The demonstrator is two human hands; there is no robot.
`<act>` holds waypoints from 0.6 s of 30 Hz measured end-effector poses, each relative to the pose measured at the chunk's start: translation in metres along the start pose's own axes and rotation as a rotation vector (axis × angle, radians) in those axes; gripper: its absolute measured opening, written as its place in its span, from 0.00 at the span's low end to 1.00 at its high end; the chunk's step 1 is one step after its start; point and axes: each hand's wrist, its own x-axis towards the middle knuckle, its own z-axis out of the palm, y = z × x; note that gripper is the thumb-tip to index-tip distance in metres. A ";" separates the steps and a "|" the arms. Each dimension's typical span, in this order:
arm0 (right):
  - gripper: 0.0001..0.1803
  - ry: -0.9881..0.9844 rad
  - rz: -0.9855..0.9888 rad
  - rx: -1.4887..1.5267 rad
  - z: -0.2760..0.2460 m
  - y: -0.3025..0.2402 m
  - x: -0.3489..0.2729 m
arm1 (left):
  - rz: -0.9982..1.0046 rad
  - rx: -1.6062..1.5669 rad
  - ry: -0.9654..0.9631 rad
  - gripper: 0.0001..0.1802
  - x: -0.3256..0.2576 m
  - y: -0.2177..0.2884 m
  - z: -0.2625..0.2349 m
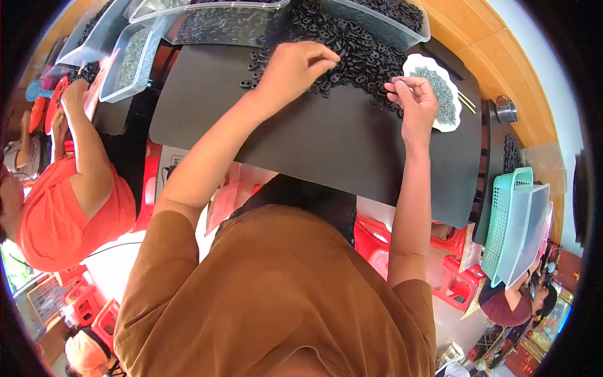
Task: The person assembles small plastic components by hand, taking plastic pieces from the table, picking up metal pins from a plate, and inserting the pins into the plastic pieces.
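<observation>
A heap of small black oval pieces with holes [352,53] spreads over the far part of the dark table [301,135]. My left hand [295,72] is over the near left edge of the heap, its thumb and forefinger pinched together. What lies between those fingertips is too small to make out. My right hand [414,100] is at the heap's right side, thumb against bent fingers, with whatever it pinches hidden. Beside it stands a white scalloped dish [451,124] full of small silvery-grey metal bits [443,94].
Clear plastic tubs [422,31] of black pieces stand along the far edge. A tub of grey bits [133,60] is at left. Two thin yellow sticks [466,102], a metal cup [505,110] and a green basket [502,220] lie right. A person in red [75,207] works at left.
</observation>
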 end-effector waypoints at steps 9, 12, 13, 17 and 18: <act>0.09 0.032 -0.051 -0.010 -0.010 0.006 0.001 | 0.262 0.405 -0.216 0.11 0.019 0.001 0.057; 0.05 0.086 -0.050 0.030 -0.004 0.002 -0.001 | 0.268 0.472 -0.200 0.10 0.023 -0.005 0.065; 0.06 0.062 -0.034 0.006 -0.005 0.002 -0.001 | 0.265 0.456 -0.204 0.10 0.023 -0.006 0.064; 0.10 -0.058 -0.016 -0.087 -0.008 0.005 -0.001 | 0.315 0.391 -0.176 0.12 0.023 -0.012 0.053; 0.10 -0.058 -0.014 -0.086 -0.006 0.004 -0.001 | 0.314 0.392 -0.179 0.12 0.022 -0.008 0.050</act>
